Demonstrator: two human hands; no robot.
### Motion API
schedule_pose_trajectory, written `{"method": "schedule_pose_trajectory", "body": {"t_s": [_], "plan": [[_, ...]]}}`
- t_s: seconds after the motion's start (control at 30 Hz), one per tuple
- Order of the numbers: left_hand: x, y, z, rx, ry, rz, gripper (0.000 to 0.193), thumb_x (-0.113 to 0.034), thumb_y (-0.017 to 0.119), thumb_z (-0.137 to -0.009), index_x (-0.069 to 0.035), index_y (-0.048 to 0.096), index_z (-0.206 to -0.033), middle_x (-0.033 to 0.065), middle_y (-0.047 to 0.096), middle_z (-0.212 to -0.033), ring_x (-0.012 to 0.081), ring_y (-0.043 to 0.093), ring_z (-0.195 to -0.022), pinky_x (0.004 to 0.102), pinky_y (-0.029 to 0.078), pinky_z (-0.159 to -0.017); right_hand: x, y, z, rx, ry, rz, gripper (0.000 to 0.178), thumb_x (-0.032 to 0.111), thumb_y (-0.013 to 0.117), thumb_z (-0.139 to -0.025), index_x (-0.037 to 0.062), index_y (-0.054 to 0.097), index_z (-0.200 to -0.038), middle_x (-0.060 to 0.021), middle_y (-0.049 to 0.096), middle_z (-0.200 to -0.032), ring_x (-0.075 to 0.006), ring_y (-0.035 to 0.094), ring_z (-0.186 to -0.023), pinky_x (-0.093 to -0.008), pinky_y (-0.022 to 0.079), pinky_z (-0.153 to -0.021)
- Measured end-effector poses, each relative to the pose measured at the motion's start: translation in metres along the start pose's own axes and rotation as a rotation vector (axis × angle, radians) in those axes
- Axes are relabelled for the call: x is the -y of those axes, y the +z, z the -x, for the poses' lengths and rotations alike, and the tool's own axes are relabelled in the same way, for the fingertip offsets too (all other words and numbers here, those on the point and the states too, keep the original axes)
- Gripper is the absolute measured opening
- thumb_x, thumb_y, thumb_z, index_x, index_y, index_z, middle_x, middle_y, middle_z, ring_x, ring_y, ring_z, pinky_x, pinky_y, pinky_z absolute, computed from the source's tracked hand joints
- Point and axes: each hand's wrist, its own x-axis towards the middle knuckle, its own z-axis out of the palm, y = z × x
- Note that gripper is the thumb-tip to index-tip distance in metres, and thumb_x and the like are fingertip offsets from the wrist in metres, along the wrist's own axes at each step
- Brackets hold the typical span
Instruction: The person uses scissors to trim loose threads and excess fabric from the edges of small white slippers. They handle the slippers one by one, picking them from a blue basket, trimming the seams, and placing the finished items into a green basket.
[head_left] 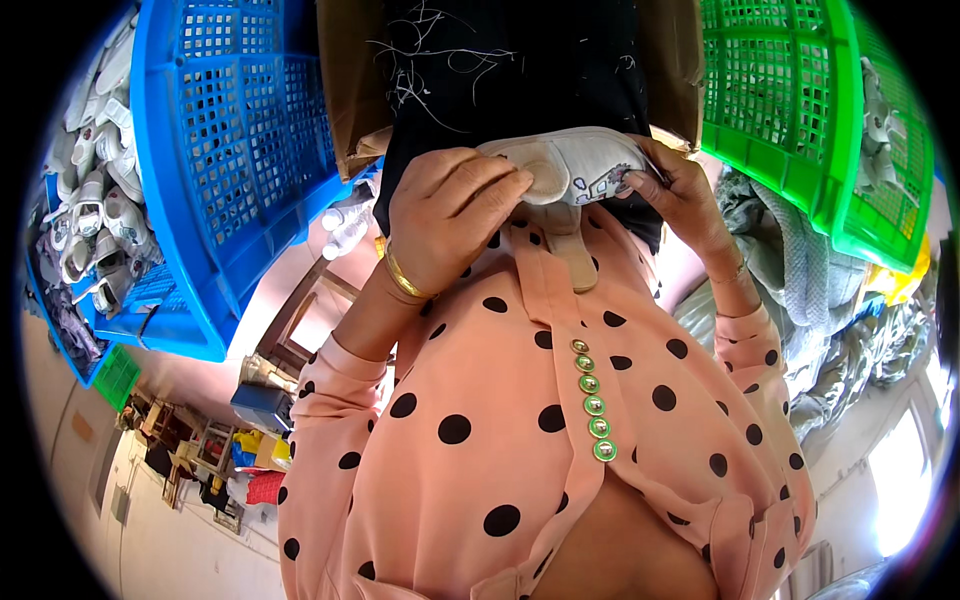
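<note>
Both my hands hold a small white shoe (592,150) above the black cloth on my lap. Grey and reddish printed figures decorate one part of it, and a rounded pale flap stands near its middle. My left hand (440,205) has its fingers bent over the near side of the shoe, by the flap. At the printed end, my right hand (685,195) pinches the edge between thumb and fingers. A narrow beige tongue-shaped piece (568,250) hangs below the shoe against my dotted shirt; whether it is joined to the shoe I cannot tell.
Loose white threads lie on the black cloth (520,85), with cardboard (670,70) at both sides. A blue basket (235,150) stands at left beside piled white shoes (100,220). At right are a green basket (780,100) and heaped grey fabric pieces (800,260).
</note>
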Motion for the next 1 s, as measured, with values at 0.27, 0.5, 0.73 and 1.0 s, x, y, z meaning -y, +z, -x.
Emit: {"method": "schedule_pose_trajectory", "body": {"t_s": [0.27,0.5,0.73,1.0], "plan": [[0.003,0.007,0.008,-0.05,0.066,0.128,0.024,-0.002,0.076,-0.067,-0.007,0.069,-0.089,0.0046,0.066,-0.09,0.0233,0.06,-0.083,0.0312,0.05,-0.068,0.005,-0.002,-0.003,-0.061,-0.096,0.205,0.04,0.013,0.063,-0.093,-0.0003,0.053,-0.129,-0.006,0.065,-0.094,-0.008,0.062,-0.08,-0.0221,0.05,-0.077],[0.003,0.008,0.005,-0.023,0.173,0.056,0.026,-0.006,0.073,-0.065,-0.009,0.067,-0.091,0.0043,0.064,-0.094,0.023,0.061,-0.087,0.0332,0.051,-0.071,0.034,-0.004,0.002,-0.304,-0.265,0.708,0.046,0.041,0.067,-0.087,0.0081,0.056,-0.118,-0.0086,0.066,-0.071,-0.0193,0.067,-0.065,-0.0277,0.051,-0.056],[0.0,0.014,0.003,0.068,0.125,0.155,0.02,-0.011,0.072,-0.07,-0.009,0.066,-0.089,0.0041,0.063,-0.091,0.0232,0.063,-0.088,0.0338,0.053,-0.073,0.043,0.002,-0.023,-0.095,-0.092,0.607,0.038,0.033,0.074,-0.082,0.0072,0.063,-0.107,-0.0078,0.065,-0.072,-0.018,0.065,-0.063,-0.0275,0.05,-0.06],[0.008,0.026,-0.019,0.099,-0.164,0.157,0.023,-0.01,0.073,-0.078,-0.006,0.07,-0.1,0.0081,0.067,-0.09,0.0227,0.063,-0.08,0.0289,0.052,-0.067,0.027,0.004,-0.015,-0.064,-0.044,0.377,0.041,0.03,0.075,-0.082,0.0053,0.063,-0.112,-0.0083,0.067,-0.083,-0.0124,0.063,-0.07,-0.0249,0.05,-0.066]]}}
